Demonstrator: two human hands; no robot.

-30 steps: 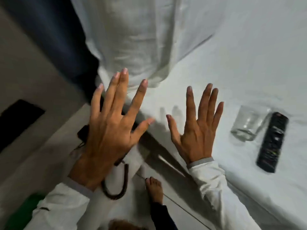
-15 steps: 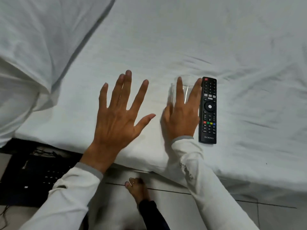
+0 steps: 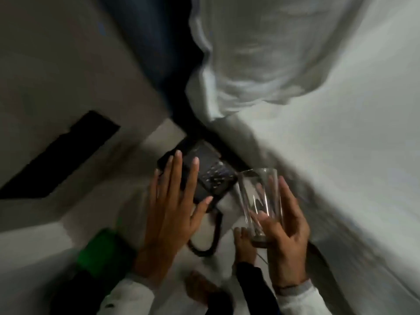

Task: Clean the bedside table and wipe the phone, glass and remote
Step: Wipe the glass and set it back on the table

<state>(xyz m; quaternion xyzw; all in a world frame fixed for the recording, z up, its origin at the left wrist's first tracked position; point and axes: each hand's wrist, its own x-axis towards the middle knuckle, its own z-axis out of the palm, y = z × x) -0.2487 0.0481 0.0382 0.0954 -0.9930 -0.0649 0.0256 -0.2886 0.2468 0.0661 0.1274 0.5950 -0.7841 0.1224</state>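
Lifted off the bed, glass [image 3: 261, 201] in right hand [image 3: 287, 242] (upright).

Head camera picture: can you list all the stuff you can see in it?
glass: one, clear, held in the right hand beside the bed
phone: one, black desk phone with a curly cord, low down beyond the left hand
bed sheet: one, white, right side
pillow: one, white, top
green thing: one, blurred, bottom left, cannot tell what
left hand: open, fingers spread, empty
right hand: wrapped round the glass
bare feet: two, bottom middle
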